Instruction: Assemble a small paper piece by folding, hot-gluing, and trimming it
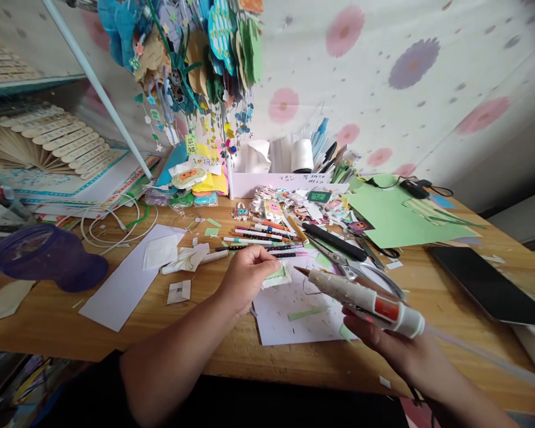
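My left hand (245, 276) pinches a small white piece with a pale green patch (277, 274) between thumb and fingers, above a white sheet. A white hot glue gun (361, 297) is gripped in my right hand (378, 339), its brown pointed nozzle aimed left at the small piece, with a short gap between them. A clear glue stick (477, 345) sticks out of its rear, and a tiny red light glows on its side. Beneath both hands lies the white sheet (276, 327), strewn with green paper scraps (310, 313). Scissors (345, 264) rest just behind the glue gun.
Several markers (267, 232) and a black-handled knife (334, 241) lie behind my hands. A pile of paper cutouts (303, 205) spreads at the back. To the right are green paper (383, 214) and a black phone-like slab (494, 285); to the left, a purple container (49, 255) and a white cable (111, 238).
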`<state>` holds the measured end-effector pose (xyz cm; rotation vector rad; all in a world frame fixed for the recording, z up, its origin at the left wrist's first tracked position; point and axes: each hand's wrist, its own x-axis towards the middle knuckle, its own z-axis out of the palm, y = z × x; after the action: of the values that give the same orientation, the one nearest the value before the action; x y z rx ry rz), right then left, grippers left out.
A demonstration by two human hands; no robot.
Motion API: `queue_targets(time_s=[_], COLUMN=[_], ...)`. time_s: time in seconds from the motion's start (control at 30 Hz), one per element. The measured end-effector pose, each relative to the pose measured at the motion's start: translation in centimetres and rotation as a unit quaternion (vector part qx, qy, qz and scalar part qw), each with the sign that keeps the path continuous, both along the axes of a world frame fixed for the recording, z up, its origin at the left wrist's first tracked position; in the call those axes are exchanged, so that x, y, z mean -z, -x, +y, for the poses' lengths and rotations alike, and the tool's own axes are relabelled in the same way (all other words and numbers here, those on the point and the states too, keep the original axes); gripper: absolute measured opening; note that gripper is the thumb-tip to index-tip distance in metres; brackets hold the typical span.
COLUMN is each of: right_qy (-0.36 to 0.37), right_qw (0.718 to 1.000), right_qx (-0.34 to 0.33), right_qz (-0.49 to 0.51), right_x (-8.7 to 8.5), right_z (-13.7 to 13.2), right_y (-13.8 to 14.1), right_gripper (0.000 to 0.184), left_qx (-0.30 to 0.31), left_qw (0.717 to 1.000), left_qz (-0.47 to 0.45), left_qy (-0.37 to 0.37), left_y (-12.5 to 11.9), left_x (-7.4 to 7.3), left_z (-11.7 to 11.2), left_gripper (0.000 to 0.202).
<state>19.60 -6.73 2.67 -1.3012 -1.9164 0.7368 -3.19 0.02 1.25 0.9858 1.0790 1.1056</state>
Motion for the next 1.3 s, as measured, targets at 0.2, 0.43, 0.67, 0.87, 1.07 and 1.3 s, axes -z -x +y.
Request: queue_targets(time_s=[0.2,0.43,0.67,0.87,1.07,1.3], right_qy=[0.121,0.191,0.238,0.198,0.157,0.154], right_qw=[0.986,0.965,0.949,0.946,0.916,0.920], right_qx=[0.082,0.077,0.084,0.117,0.113,0.127], right_qz=[0.084,0.164,0.190,0.229,0.352,0.336], right_x=[1.3,1.1,1.3,1.7,1.4,1.2], right_z=[0.6,0.3,0.8,0.3,1.1,3.5], right_y=[0.3,-0.1,-0.6,-1.1,0.5,5.9], right_gripper=[0.028,0.024,0.026,0.024,0.034,0.037], left_qx=[0.028,0.048,0.055,0.019,-0.003,0.006], left_qw=[0.999,0.995,0.993,0.993,0.995,0.992], left_qz=[-0.033,-0.083,-0.105,-0.112,-0.102,-0.124], left_qy=[0.002,0.015,0.025,0.012,-0.017,-0.009], left_y=[0.2,0.3,0.4,0.3,0.2,-1.0], left_x=[-0.5,-0.9,-0.7,-0.3,0.1,0.5], left_z=[0.2,0.2,0.3,0.5,0.4,-0.2], left_gripper=[0.013,0.016,0.016,0.016,0.017,0.026])
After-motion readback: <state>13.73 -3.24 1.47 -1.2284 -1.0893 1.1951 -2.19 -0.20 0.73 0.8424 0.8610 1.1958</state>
